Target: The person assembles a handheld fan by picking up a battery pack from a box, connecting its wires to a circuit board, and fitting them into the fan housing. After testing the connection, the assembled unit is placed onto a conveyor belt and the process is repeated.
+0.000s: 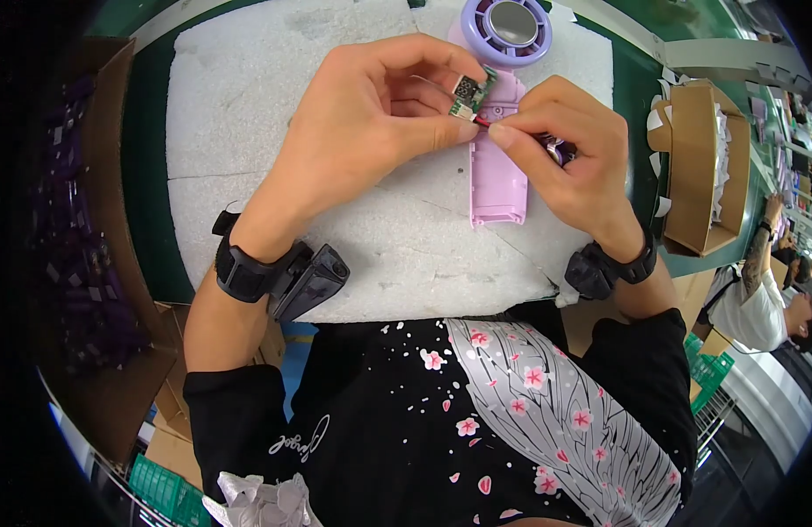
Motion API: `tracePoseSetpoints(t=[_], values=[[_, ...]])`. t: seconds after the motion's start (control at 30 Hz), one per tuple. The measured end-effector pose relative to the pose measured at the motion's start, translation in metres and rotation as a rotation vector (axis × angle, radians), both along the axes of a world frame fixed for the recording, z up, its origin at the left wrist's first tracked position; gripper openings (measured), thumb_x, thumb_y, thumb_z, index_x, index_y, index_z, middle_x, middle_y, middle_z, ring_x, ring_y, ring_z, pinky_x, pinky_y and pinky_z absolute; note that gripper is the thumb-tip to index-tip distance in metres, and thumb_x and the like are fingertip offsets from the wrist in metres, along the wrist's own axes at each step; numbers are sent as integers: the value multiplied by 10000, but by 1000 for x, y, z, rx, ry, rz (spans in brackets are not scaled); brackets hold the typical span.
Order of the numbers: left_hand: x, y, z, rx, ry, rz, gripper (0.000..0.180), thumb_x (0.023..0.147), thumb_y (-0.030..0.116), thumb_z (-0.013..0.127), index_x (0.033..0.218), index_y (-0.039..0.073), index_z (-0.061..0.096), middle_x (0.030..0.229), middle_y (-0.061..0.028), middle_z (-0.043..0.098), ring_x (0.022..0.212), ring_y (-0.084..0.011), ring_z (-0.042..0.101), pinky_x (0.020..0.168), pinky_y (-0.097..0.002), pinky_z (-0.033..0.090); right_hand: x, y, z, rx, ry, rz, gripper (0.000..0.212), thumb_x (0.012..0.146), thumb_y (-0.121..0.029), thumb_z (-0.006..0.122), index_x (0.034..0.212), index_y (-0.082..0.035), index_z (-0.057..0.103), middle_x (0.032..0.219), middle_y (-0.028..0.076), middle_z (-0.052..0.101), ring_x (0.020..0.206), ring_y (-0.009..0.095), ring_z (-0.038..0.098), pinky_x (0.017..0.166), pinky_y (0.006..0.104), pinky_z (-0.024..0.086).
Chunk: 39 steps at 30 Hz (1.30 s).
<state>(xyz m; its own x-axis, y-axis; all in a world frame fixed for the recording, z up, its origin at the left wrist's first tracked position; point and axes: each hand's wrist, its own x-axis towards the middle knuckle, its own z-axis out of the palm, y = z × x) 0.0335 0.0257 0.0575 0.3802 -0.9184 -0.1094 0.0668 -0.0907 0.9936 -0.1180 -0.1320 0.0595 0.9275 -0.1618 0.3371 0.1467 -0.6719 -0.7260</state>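
Observation:
My left hand (380,110) pinches a small green circuit board (470,95) by its edges, with a dark component on its face and a white connector at its lower end. My right hand (573,145) is closed on red and black wires (482,121) right beside that connector; whether the plug is seated I cannot tell. A purple-and-metal part (560,151) shows partly under my right fingers. Below both hands a pink plastic housing (498,184) lies on the foam, its inner side up. At its far end sits a round lilac fan head (509,31) with a silver centre.
A white foam sheet (336,263) covers the green table. On the left stands a large cardboard box (116,263) of purple parts. To the right is an open cardboard box (700,167) holding white pieces. Another person (757,299) is at the far right.

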Motion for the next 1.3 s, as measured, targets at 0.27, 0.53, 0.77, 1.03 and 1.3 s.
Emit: tracePoseSetpoints(t=[0.27, 0.53, 0.77, 1.03, 1.3], values=[[-5, -1, -7, -97, -219, 55, 329, 761, 0, 654, 1089, 3, 682, 874, -75, 675, 754, -105, 632, 765, -235, 536, 2, 9, 2, 184, 74, -145, 327, 763, 38, 725, 1066, 6, 605, 919, 51, 600, 637, 30, 537, 520, 162, 373], [-5, 0, 0, -65, -275, 28, 312, 788, -23, 633, 1098, -33, 669, 963, -100, 676, 847, -131, 634, 813, -260, 533, 5, 8, -1, -4, -12, -164, 339, 713, 33, 774, 1017, -4, 630, 944, 51, 607, 637, 44, 544, 572, 170, 427], [-7, 0, -2, -59, -410, 50, 260, 802, -28, 625, 1053, -39, 692, 966, -99, 687, 849, -133, 655, 756, -245, 550, 7, 8, -4, -62, -65, -198, 329, 693, 20, 792, 992, -13, 660, 932, 47, 623, 654, 55, 549, 580, 177, 437], [-6, 0, 0, 2, -513, 36, 247, 802, -23, 629, 1036, -23, 709, 910, -96, 693, 800, -123, 666, 695, -225, 549, 7, 5, -9, -87, -98, -188, 337, 689, 13, 798, 1003, -14, 677, 931, 52, 638, 695, 62, 561, 593, 179, 443], [-9, -2, -7, -69, -337, 101, 257, 766, 13, 665, 1020, 12, 707, 884, -83, 680, 711, -133, 645, 652, -236, 521, 4, 7, 0, 73, 78, -244, 254, 749, 6, 773, 979, 2, 666, 924, 36, 629, 701, 41, 546, 591, 169, 430]])
